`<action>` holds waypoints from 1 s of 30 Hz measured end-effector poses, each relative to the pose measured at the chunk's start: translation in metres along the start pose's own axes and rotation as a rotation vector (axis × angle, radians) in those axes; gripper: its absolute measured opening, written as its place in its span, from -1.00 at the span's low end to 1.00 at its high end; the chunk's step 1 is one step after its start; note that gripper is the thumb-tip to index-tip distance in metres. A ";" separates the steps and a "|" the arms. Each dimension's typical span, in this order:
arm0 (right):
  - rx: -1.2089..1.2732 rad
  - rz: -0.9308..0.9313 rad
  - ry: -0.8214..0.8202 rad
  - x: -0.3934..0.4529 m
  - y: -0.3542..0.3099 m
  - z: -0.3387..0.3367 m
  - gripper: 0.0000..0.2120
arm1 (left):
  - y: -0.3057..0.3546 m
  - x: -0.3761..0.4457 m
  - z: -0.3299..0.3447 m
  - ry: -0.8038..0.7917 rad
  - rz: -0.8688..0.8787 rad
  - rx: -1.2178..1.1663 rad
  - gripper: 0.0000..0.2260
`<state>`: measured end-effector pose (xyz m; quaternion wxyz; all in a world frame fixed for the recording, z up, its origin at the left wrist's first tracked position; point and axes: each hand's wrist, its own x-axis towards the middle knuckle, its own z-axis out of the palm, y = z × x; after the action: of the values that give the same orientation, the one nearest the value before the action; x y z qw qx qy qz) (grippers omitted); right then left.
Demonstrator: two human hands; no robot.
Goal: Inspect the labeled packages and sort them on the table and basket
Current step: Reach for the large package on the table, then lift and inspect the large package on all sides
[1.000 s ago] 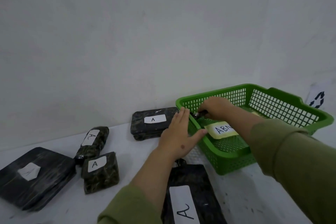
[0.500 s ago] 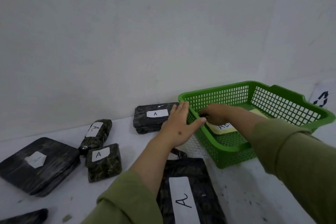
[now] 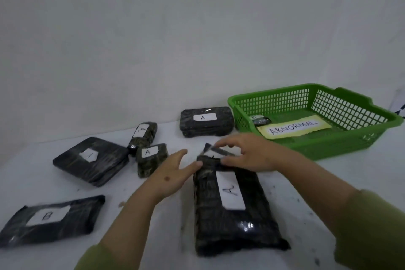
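Note:
A large black package marked A [image 3: 230, 204] lies lengthwise on the white table in front of me. My right hand [image 3: 247, 153] curls over its far end, with the folded flap between thumb and forefinger. My left hand [image 3: 173, 171] has straight fingers, and its thumb touches the package's far left corner. The green basket [image 3: 306, 144] stands at the right. It holds a paper sign reading ABNORMAL [image 3: 293, 129] and one small dark package [image 3: 260, 120] in its near left corner.
More black packages lie on the table: a block marked A [image 3: 206, 120] at the back by the basket, a roll marked A [image 3: 143, 133], a small A package [image 3: 151, 158], a flat one with a torn label [image 3: 92, 160], and a B package [image 3: 50, 219] at front left. A wall stands close behind.
My right hand came out of the basket, leaving the small package inside. Both hands moved back toward me onto the far end of the large A package. The view tilted down.

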<state>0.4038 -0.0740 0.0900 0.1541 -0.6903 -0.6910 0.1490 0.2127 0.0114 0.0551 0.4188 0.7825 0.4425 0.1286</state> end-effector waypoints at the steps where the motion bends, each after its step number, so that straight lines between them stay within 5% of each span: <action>1: -0.021 0.054 -0.072 -0.002 0.000 0.010 -0.51 | -0.006 -0.008 0.004 0.047 -0.038 -0.022 -0.37; 4: 0.050 0.150 -0.044 -0.011 -0.005 0.026 -0.48 | -0.016 -0.040 0.013 0.125 -0.091 -0.019 -0.45; 8: 0.171 0.201 0.114 -0.022 -0.012 0.034 -0.48 | -0.015 -0.080 0.015 0.002 -0.125 -0.048 -0.33; 12: 0.316 0.253 0.225 -0.030 -0.025 0.052 -0.46 | -0.023 -0.107 0.004 0.018 -0.195 -0.118 -0.43; 16: 0.439 0.325 0.408 -0.027 -0.045 0.066 -0.48 | -0.044 -0.123 -0.016 0.025 -0.150 -0.316 -0.34; 19: 0.563 0.360 0.527 -0.020 -0.068 0.071 -0.53 | -0.062 -0.122 -0.025 0.186 -0.044 -0.584 -0.41; 23: 0.762 0.309 0.453 -0.016 -0.097 0.079 -0.62 | -0.076 -0.113 -0.037 0.384 0.091 -0.972 -0.63; 30: 1.187 0.204 0.354 -0.027 -0.100 0.089 -0.43 | -0.082 -0.114 -0.044 0.356 0.249 -1.032 -0.70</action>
<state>0.2754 -0.1010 0.0513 0.6082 -0.5640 -0.3851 0.4045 0.0735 -0.0350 0.0385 0.6481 0.4886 0.2904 0.5069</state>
